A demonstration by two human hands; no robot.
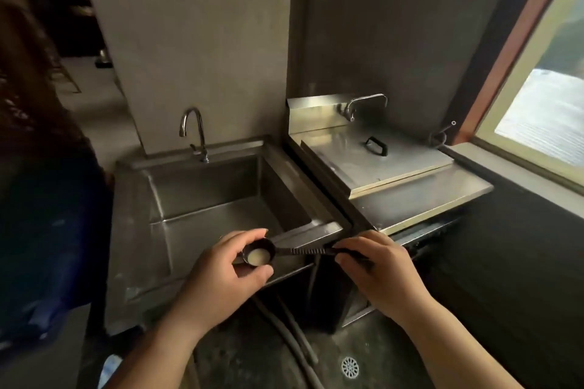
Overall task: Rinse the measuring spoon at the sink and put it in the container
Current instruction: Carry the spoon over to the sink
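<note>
A black measuring spoon [278,252] with a pale residue in its round bowl is held level over the front rim of the steel sink [136,199]. My left hand [227,271] cups the bowl between thumb and fingers. My right hand [376,265] pinches the far end of the ribbed handle. The curved faucet [194,129] stands at the back of the sink, with no water running. No open container shows in this view.
A steel unit with a handled lid [376,161] and its own small tap [366,104] stands to the right of the sink. A person in dark clothes [47,199] stands at the left. Hoses [294,335] and a floor drain [349,367] lie below. A window [543,110] is at the right.
</note>
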